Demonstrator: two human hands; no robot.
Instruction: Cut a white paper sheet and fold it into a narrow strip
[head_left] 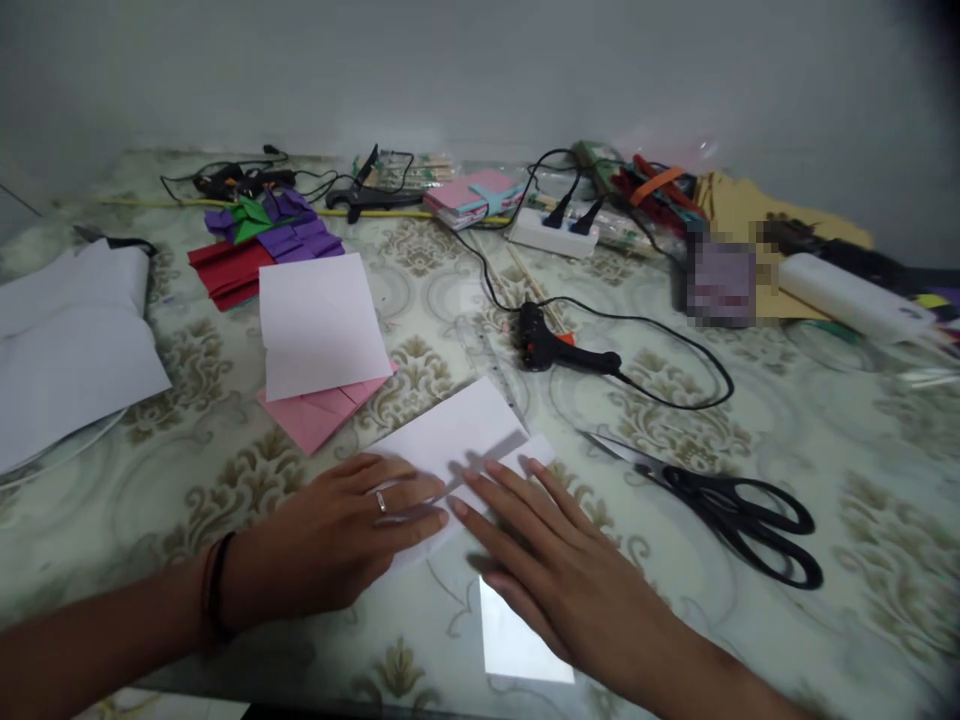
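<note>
A white sheet of paper (457, 430) lies on the table in front of me, with a folded-over strip along its near right side. My left hand (337, 525) rests on its left part, fingers stretched out and thumb close to the other hand's fingertips. My right hand (540, 550) lies flat across the folded strip with its fingers apart. Both palms hide much of the paper's near edge. Black-handled scissors (720, 510) lie to the right, blades slightly apart. Behind the paper is a black glue gun (562, 350) with its cord looped.
White paper (322, 325) overlaps pink folded paper (315, 415); red (225, 270) and purple folded papers (300, 240) lie behind. More white sheets (75, 340) are at left. A power strip (551, 232) with plugs stands at the back. A bright white rectangle (525, 640) shows near the front edge.
</note>
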